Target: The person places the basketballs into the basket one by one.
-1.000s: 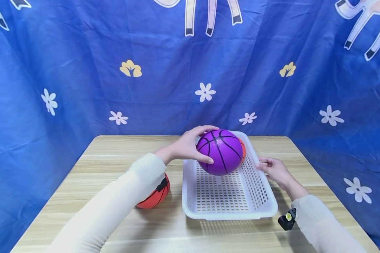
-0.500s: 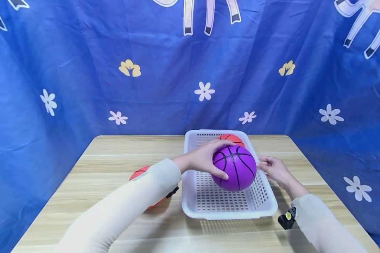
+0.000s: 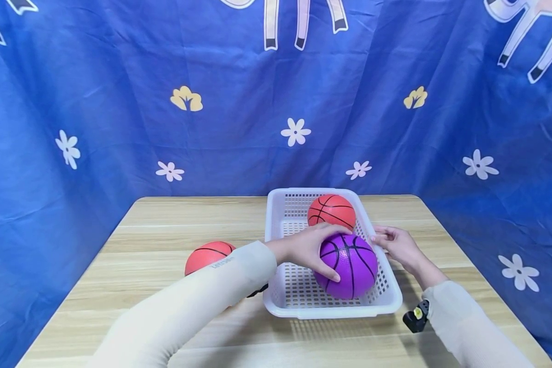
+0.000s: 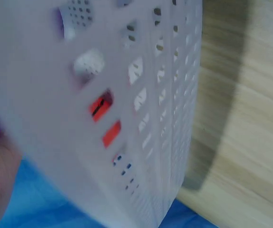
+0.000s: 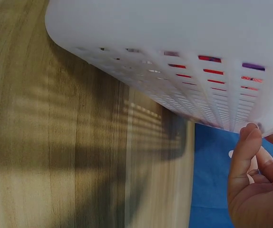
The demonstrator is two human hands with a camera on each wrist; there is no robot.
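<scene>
In the head view, my left hand [image 3: 307,249] grips a purple toy basketball [image 3: 351,271] from its left side, thumb in front and fingers over the top. The ball is down inside a white perforated plastic basket [image 3: 328,312], in its front right part. Behind it in the basket lies an orange-red basketball [image 3: 332,208]. My right hand [image 3: 401,248] holds the basket's right rim; in the right wrist view the bent fingers and thumb of that hand [image 5: 260,185] meet at the rim. The left wrist view shows mostly the basket's side wall [image 4: 55,118].
Another orange-red basketball [image 3: 207,254] rests on the wooden table [image 3: 165,225] left of the basket, partly hidden by my left sleeve [image 3: 202,291]. A blue curtain [image 3: 239,112] with printed flowers hangs behind the table and along its sides.
My left hand has carried the purple basketball rightward, toward me and down into the basket, uncovering the orange-red ball behind it. The right hand has stayed at the rim.
</scene>
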